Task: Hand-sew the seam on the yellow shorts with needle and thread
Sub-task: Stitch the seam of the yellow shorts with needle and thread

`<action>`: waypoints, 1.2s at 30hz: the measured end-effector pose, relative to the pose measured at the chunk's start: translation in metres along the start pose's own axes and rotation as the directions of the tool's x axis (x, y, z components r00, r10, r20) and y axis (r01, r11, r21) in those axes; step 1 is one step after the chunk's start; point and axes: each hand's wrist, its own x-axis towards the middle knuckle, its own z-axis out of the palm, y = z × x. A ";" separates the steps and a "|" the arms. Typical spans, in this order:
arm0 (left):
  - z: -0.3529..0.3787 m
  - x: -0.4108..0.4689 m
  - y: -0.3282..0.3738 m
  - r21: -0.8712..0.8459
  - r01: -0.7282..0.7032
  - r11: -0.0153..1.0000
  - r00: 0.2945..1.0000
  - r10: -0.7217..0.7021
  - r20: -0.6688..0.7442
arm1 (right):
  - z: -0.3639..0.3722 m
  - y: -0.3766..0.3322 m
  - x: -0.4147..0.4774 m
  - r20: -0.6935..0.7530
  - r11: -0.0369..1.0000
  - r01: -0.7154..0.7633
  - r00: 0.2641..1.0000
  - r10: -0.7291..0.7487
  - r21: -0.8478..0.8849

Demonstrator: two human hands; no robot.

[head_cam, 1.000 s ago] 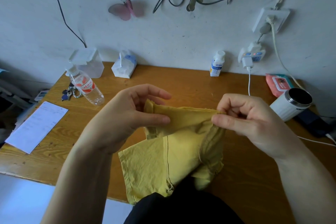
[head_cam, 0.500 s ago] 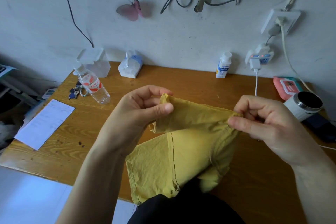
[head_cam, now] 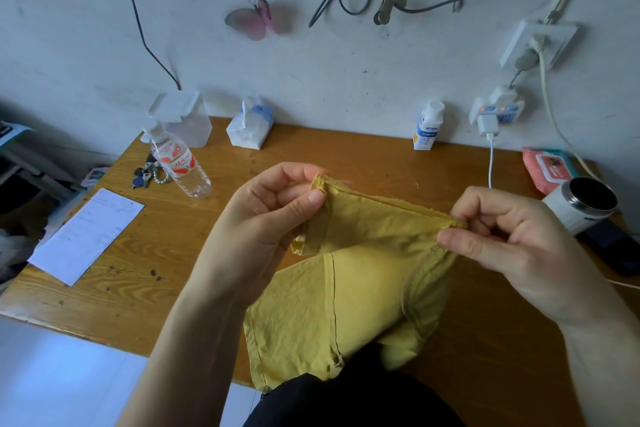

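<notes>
The yellow shorts [head_cam: 346,288] hang over the near edge of the wooden desk [head_cam: 346,156], their lower part draped toward my lap. My left hand [head_cam: 263,218] pinches the left end of a folded seam edge between thumb and fingers. My right hand [head_cam: 512,236] pinches the right end of the same edge, and the seam is stretched taut between both hands above the desk. I see no needle or thread in either hand.
A water bottle [head_cam: 180,163] and keys [head_cam: 145,177] lie at the left, with a paper sheet [head_cam: 86,236] nearer me. A tissue pack [head_cam: 249,128], small white bottle [head_cam: 427,128], wet-wipes pack [head_cam: 547,170], steel-rimmed cup [head_cam: 585,204] and charger cable [head_cam: 491,163] line the back and right.
Both hands have drawn apart, pulling the seam edge straight and tight. The left hand's pinch has slid to the corner of the fabric.
</notes>
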 end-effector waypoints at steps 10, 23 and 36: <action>0.000 -0.001 -0.015 0.025 0.012 1.000 0.997 -0.010 -0.075 | 0.002 0.005 -0.001 0.019 0.993 -0.044 0.999 0.042 0.113; -0.005 0.000 -0.018 -0.013 0.031 0.999 0.999 -0.031 -0.031 | 0.002 0.009 -0.001 0.053 0.970 -0.106 0.994 0.097 0.218; 0.005 -0.003 -0.014 0.134 0.057 0.989 0.990 -0.038 -0.137 | 0.000 0.009 -0.001 0.049 0.973 -0.109 0.994 0.101 0.204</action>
